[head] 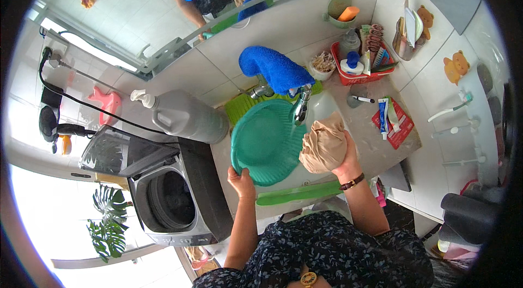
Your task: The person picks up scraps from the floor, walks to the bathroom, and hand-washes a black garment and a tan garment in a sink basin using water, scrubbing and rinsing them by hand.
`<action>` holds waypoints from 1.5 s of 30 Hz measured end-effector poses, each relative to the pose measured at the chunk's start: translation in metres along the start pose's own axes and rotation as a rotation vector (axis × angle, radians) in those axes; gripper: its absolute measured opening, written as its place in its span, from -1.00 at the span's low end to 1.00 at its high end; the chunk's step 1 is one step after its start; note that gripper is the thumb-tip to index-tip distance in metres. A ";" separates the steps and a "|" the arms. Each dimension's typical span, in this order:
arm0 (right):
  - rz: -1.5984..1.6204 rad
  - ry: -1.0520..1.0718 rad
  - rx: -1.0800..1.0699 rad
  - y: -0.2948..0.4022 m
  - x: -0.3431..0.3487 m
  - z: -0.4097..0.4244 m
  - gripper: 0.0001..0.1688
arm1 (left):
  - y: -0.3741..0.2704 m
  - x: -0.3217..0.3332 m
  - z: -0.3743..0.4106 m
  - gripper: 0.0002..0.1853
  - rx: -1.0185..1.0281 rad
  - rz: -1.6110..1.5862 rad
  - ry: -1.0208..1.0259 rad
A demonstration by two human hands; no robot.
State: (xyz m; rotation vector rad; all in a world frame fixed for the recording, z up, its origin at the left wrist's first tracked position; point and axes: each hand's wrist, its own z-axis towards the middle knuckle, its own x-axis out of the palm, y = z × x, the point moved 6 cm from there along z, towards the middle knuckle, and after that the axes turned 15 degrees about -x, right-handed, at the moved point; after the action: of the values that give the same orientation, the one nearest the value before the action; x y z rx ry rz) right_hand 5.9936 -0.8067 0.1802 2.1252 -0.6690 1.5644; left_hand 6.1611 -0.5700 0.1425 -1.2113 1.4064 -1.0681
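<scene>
My left hand (242, 183) grips the rim of a green plastic basin (265, 143), which tilts over the washbasin. To the right of it, my right hand (347, 155) holds a bundled beige cloth (323, 144) against its palm and fingers. A chrome faucet (301, 106) reaches down between the basin and the cloth. Blue towelling (273, 68) covers the upper part of the faucet. The inside of the plastic basin shows no cloth. Part of the washbasin is hidden behind the plastic basin and the cloth.
A large pump bottle (190, 118) stands at the left, beside an open top-loading washing machine (171, 200). A red basket (347, 77) of toiletries, a cup of cotton swabs (322, 65) and toothpaste tubes (383, 118) lie along the right. A green strip (300, 193) edges the counter's front.
</scene>
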 end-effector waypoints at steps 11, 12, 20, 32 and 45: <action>-0.079 -0.104 -0.020 -0.010 -0.012 0.013 -0.51 | -0.052 -0.007 -0.031 -0.82 0.686 0.659 -0.292; -0.097 -0.098 -0.022 -0.011 -0.014 0.014 -0.50 | -0.044 -0.011 -0.023 -0.84 0.492 0.526 -0.285; -0.652 0.006 -0.310 -0.023 -0.020 0.027 -0.56 | 0.087 0.013 0.003 -0.77 -0.525 -0.145 0.034; -1.978 0.342 0.063 -0.044 -0.099 0.013 -0.72 | 0.168 0.025 0.031 -0.73 -0.742 0.136 0.233; -2.616 0.575 -0.512 -0.097 -0.107 0.073 -0.71 | 0.141 0.026 -0.002 -0.38 -0.889 0.174 0.352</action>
State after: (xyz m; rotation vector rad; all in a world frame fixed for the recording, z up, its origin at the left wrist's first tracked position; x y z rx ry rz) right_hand 6.0807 -0.7579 0.0524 0.4970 1.3213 0.0732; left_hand 6.1368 -0.5777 0.0011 -1.4972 2.3524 -0.5309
